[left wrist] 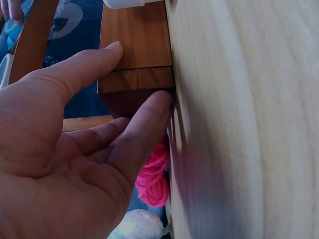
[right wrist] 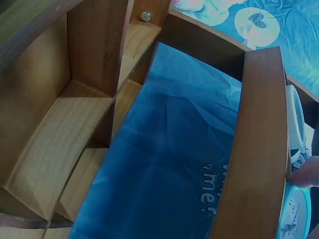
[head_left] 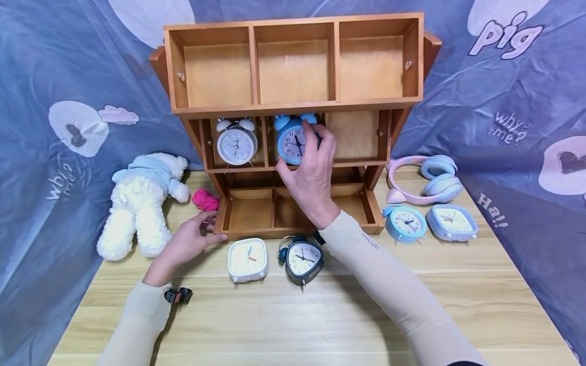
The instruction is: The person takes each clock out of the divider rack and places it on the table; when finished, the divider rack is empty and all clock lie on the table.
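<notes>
In the head view, my right hand (head_left: 313, 170) grips a blue twin-bell alarm clock (head_left: 289, 142), thumb below and fingers at its upper right. The clock stands in the middle compartment of the wooden shelf's (head_left: 293, 107) middle tier. Beside it, in the left compartment, is a white twin-bell alarm clock (head_left: 237, 145). Only part of the blue clock (right wrist: 295, 219) shows at the right wrist view's edge. My left hand (head_left: 189, 239) holds the shelf's lower left corner (left wrist: 134, 77), the thumb along the front and the fingers at the side.
A white square clock (head_left: 248, 260) and a dark triangular alarm clock (head_left: 303, 260) stand before the shelf. To the right are a light-blue round clock (head_left: 405, 223), a lavender square clock (head_left: 452, 222) and cat-ear headphones (head_left: 398, 178). Pink yarn (head_left: 205, 200) and a white teddy bear (head_left: 142, 203) lie left.
</notes>
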Demonstrator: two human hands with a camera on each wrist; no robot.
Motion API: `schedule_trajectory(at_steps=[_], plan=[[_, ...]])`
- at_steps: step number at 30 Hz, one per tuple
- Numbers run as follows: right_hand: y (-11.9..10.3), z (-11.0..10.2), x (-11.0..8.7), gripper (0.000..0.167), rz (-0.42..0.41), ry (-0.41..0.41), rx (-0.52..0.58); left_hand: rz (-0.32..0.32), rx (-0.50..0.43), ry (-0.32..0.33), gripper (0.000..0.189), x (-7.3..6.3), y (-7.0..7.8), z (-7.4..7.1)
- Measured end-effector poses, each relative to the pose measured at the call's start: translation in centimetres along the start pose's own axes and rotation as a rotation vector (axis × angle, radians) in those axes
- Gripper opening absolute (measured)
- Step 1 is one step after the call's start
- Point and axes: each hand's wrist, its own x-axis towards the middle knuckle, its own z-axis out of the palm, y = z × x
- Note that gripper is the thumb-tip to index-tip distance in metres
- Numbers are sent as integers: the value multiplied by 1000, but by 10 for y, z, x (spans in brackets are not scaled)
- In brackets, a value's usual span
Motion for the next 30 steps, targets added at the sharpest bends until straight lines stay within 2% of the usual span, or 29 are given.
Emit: schedule_trajectory(at_steps=[11,30], plan=[[-1,-5,4,80,-21,28,15,19,10,13,80,0,-2,0],[-12,-16,4,81,3,18,39,25,9,14,79,1,-3,1]])
